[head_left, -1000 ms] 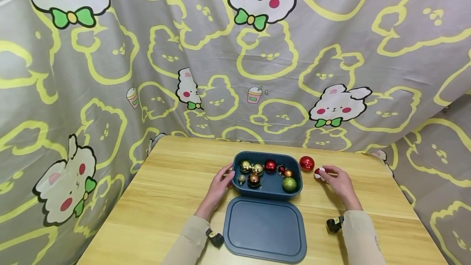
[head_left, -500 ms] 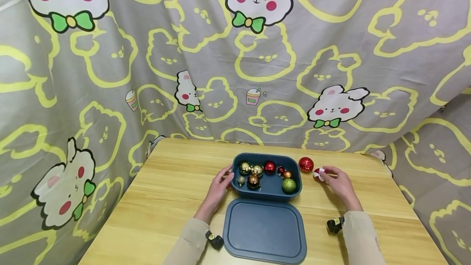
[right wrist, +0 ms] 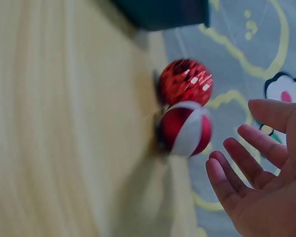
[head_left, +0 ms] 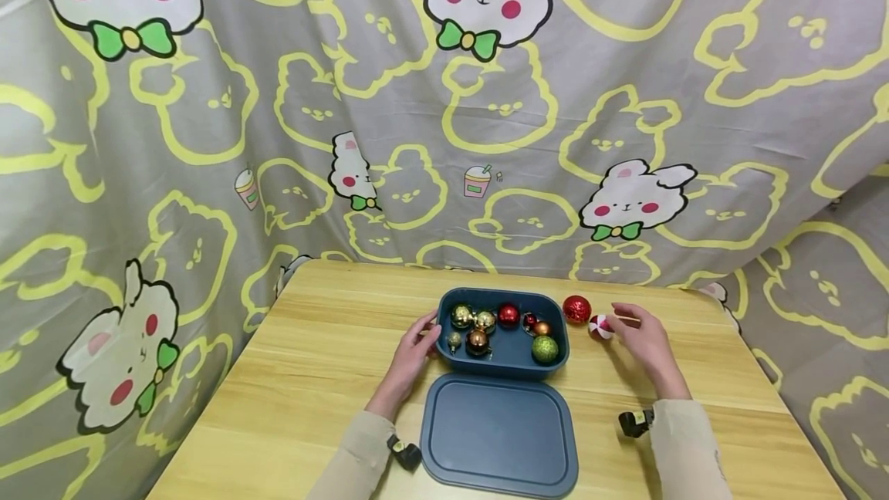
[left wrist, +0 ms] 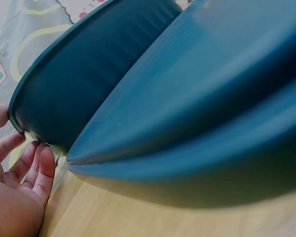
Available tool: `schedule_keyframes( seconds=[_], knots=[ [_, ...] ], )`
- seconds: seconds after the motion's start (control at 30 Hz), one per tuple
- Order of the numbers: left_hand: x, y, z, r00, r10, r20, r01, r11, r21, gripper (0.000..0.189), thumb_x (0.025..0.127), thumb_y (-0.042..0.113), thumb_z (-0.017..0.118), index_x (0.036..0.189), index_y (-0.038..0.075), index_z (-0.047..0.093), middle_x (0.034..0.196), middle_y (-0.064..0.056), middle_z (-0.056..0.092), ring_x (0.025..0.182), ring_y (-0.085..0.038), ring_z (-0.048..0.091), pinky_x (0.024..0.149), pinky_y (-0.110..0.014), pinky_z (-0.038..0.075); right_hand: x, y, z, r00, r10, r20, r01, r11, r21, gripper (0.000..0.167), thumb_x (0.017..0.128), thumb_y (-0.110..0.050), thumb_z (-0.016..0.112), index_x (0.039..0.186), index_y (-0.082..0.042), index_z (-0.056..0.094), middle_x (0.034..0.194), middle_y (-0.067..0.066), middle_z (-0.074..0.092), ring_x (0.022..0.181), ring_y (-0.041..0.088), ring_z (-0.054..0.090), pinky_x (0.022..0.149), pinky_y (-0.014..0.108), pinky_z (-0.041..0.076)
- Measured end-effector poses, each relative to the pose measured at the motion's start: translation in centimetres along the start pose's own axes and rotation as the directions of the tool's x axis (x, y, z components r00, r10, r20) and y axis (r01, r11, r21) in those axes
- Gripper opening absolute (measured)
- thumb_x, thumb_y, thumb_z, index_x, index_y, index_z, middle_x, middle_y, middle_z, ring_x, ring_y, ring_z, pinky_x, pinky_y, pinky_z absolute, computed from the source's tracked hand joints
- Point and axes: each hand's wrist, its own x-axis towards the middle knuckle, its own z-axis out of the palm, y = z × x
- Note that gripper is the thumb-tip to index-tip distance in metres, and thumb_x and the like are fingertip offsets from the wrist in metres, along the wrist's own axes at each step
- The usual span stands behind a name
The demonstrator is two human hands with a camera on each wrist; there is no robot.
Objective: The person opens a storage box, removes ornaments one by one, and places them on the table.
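A navy plastic box (head_left: pixel 503 367) holds several Christmas baubles, among them a glittery green one (head_left: pixel 545 349) and a red one (head_left: pixel 508 315). My left hand (head_left: pixel 411 353) rests against the box's left end, its fingers touching the wall near the rim. To the right of the box, on the table, stand a shiny red bauble (head_left: pixel 577 309) and a red-and-white striped bauble (right wrist: pixel 186 129), close together. Beside the striped one is my right hand (head_left: pixel 642 342); in the right wrist view its fingers are spread, apart from the bauble, and hold nothing.
A navy lid (head_left: pixel 498 435) lies flat in front of the box on the wooden table (head_left: pixel 292 376). A patterned grey curtain (head_left: pixel 417 99) hangs behind the table and at both sides. A small black camera sits on each wrist.
My right hand has let go of the striped bauble and drawn back slightly to the right. The bauble now stands nearer the shiny red one. The left hand keeps its place at the box.
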Motion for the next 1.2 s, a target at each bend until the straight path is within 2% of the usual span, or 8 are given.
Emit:
schedule_keyframes(
  seconds=[0.13, 0.27, 0.37, 0.57, 0.67, 0.83, 0.97, 1.2],
  knots=[
    [0.1, -0.5, 0.0, 1.000, 0.019, -0.009, -0.019, 1.000, 0.008, 0.050, 0.107, 0.026, 0.058, 0.152, 0.005, 0.051, 0.123, -0.015, 0.057, 0.084, -0.010, 0.055, 0.071, -0.025, 0.052, -0.3, -1.8, 0.2, 0.999, -0.049, -0.016, 0.049, 0.999, 0.013, 0.058, 0.106, -0.038, 0.058, 0.151, -0.001, 0.049, 0.150, 0.028, 0.050, 0.136, 0.044, 0.051, 0.091, 0.021, 0.049],
    [0.1, -0.4, 0.0, 1.000, 0.012, -0.002, -0.012, 1.000, 0.010, 0.049, 0.108, 0.023, 0.057, 0.152, 0.004, 0.050, 0.124, -0.015, 0.058, 0.085, -0.011, 0.055, 0.072, -0.027, 0.052, -0.8, -3.6, 0.7, 0.996, -0.093, -0.017, 0.094, 0.994, 0.047, 0.055, 0.106, -0.035, 0.059, 0.149, -0.001, 0.052, 0.148, 0.028, 0.053, 0.133, 0.040, 0.052, 0.084, 0.010, 0.048],
    [0.2, -0.2, -0.1, 1.000, -0.003, 0.001, 0.003, 1.000, -0.001, 0.048, 0.108, 0.021, 0.058, 0.152, 0.004, 0.050, 0.125, -0.015, 0.058, 0.087, -0.013, 0.055, 0.074, -0.030, 0.053, -1.1, -4.8, 1.3, 0.993, -0.118, -0.006, 0.118, 0.989, 0.087, 0.053, 0.106, -0.032, 0.061, 0.147, 0.000, 0.053, 0.146, 0.028, 0.055, 0.127, 0.034, 0.055, 0.080, 0.011, 0.051],
    [-0.6, 1.8, -0.2, 1.000, -0.003, 0.028, 0.003, 1.000, -0.021, 0.048, 0.106, 0.017, 0.060, 0.151, 0.000, 0.050, 0.121, -0.016, 0.058, 0.088, -0.019, 0.056, 0.076, -0.034, 0.054, -1.7, -6.7, 2.9, 0.988, -0.141, 0.059, 0.133, 0.983, 0.124, 0.051, 0.105, -0.030, 0.063, 0.146, -0.001, 0.054, 0.141, 0.026, 0.058, 0.112, 0.016, 0.059, 0.081, 0.018, 0.053],
    [-1.2, 2.9, -0.2, 1.000, 0.008, 0.028, -0.007, 1.000, -0.023, 0.048, 0.106, 0.017, 0.060, 0.150, -0.001, 0.051, 0.120, -0.016, 0.059, 0.087, -0.018, 0.056, 0.076, -0.032, 0.054, -1.9, -7.3, 4.0, 0.982, -0.166, 0.088, 0.155, 0.980, 0.121, 0.051, 0.105, -0.031, 0.064, 0.146, -0.003, 0.056, 0.140, 0.024, 0.059, 0.117, 0.022, 0.060, 0.086, 0.017, 0.050],
    [-1.5, 3.0, 0.0, 1.000, 0.018, 0.017, -0.017, 1.000, -0.026, 0.047, 0.106, 0.016, 0.059, 0.149, -0.002, 0.051, 0.119, -0.016, 0.059, 0.086, -0.017, 0.056, 0.074, -0.030, 0.053, -2.0, -8.1, 6.4, 0.968, -0.199, 0.155, 0.174, 0.972, 0.160, 0.049, 0.104, -0.029, 0.065, 0.145, -0.004, 0.057, 0.141, 0.023, 0.058, 0.125, 0.035, 0.059, 0.092, 0.024, 0.052],
    [-1.4, 2.9, 0.0, 1.000, 0.010, 0.024, -0.010, 1.000, -0.026, 0.047, 0.106, 0.017, 0.059, 0.150, -0.001, 0.051, 0.120, -0.016, 0.058, 0.087, -0.018, 0.056, 0.074, -0.031, 0.054, -2.0, -8.5, 8.5, 0.958, -0.199, 0.207, 0.168, 0.973, 0.160, 0.047, 0.103, -0.028, 0.066, 0.144, -0.006, 0.059, 0.140, 0.020, 0.060, 0.121, 0.033, 0.061, 0.091, 0.031, 0.055],
    [-1.3, 3.0, -0.1, 0.999, -0.007, 0.037, 0.008, 1.000, -0.022, 0.050, 0.106, 0.019, 0.060, 0.151, 0.000, 0.049, 0.123, -0.017, 0.058, 0.088, -0.016, 0.055, 0.078, -0.033, 0.054, -1.8, -9.9, 12.1, 0.932, -0.245, 0.266, 0.226, 0.969, 0.101, 0.043, 0.102, -0.024, 0.068, 0.141, -0.006, 0.062, 0.134, 0.016, 0.066, 0.114, 0.028, 0.065, 0.090, 0.037, 0.055]
  ],
)
